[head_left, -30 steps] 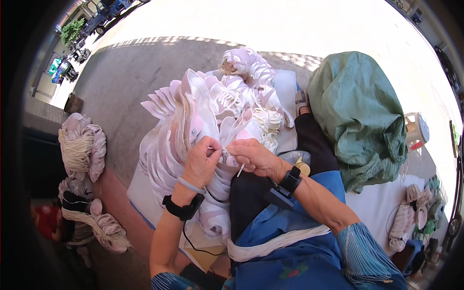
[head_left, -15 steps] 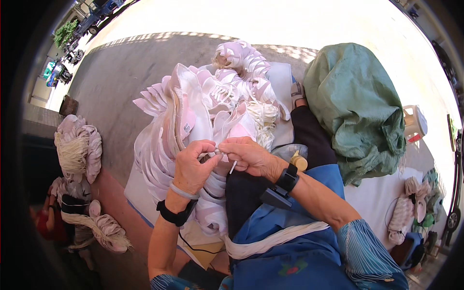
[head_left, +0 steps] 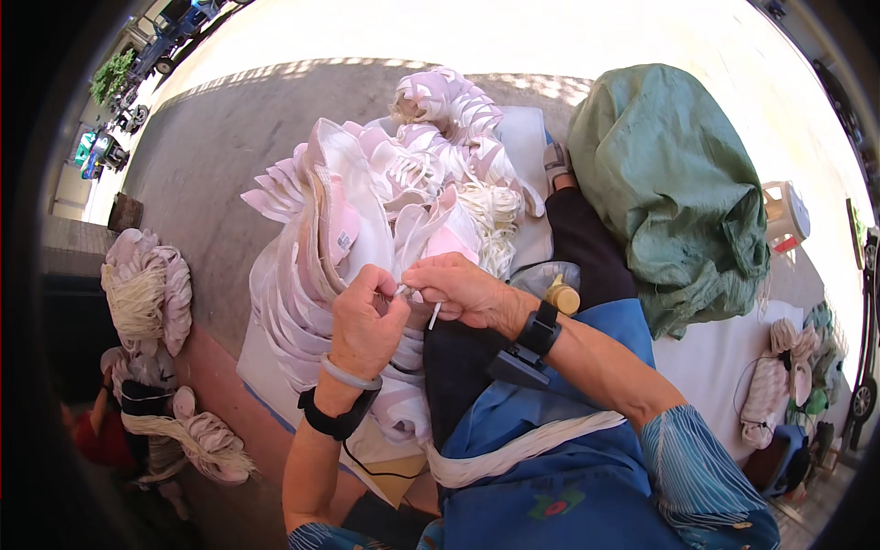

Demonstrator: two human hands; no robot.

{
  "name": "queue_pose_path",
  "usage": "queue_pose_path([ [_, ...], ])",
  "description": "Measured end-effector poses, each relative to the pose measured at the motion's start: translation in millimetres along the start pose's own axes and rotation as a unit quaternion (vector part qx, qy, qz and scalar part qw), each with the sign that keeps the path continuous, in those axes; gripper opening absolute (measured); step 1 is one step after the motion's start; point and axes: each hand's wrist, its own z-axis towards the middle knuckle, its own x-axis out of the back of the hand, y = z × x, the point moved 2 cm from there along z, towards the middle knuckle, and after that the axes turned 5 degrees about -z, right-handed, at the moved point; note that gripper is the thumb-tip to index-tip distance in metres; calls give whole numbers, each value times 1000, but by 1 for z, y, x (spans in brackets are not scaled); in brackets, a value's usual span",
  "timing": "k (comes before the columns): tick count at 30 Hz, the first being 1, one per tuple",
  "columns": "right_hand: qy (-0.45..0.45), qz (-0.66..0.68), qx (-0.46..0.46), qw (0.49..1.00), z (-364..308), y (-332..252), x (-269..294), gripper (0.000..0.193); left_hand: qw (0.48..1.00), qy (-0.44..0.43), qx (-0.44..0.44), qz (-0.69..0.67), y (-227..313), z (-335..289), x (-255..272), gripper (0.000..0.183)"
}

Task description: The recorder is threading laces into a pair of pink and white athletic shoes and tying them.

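Note:
My left hand [head_left: 365, 316] and my right hand [head_left: 466, 291] meet above my lap, thumbs and fingers pinched together on a thin white shoelace [head_left: 434, 317]. One end of the lace hangs below my right fingers; the part between the fingertips is mostly hidden. Just beyond the hands lies a big pile of white and pale pink shoe uppers [head_left: 284, 266], stacked inside one another in curved rows. Loose cream laces [head_left: 495, 215] lie at the pile's right side. Across my blue apron [head_left: 522, 504] rests a bundle of white laces [head_left: 527, 449].
A large green sack [head_left: 669, 183] stands at right beyond my leg. Beside my right forearm is a clear bottle with a tan cap [head_left: 564, 298]. More bundled uppers [head_left: 147, 289] lie at left, near another person in a red top [head_left: 99, 435]. A white stool [head_left: 784, 215] stands far right.
Both hands stay pinched together on the lace, with only slight finger movement. The whole view has shifted a little.

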Motion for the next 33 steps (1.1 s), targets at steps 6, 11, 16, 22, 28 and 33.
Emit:
queue_pose_path([
  [6,-13,-21,-9,1000,1,-1,-1,13,983,-22,55,-176,-12,-1,2,9],
  [11,-7,-50,11,999,2,-7,7,15,983,-14,26,-181,-15,-10,8,9],
  [16,55,-122,33,990,18,-5,42,15,971,-35,63,-228,-37,-29,22,9],
  [22,92,-209,21,973,25,2,39,12,962,-24,73,-262,-36,-33,31,11],
  [28,119,-299,39,946,16,-14,29,21,893,50,143,-424,-37,-24,26,10],
  [33,167,-429,76,885,26,-9,33,29,914,8,114,-389,-42,-29,21,10],
])
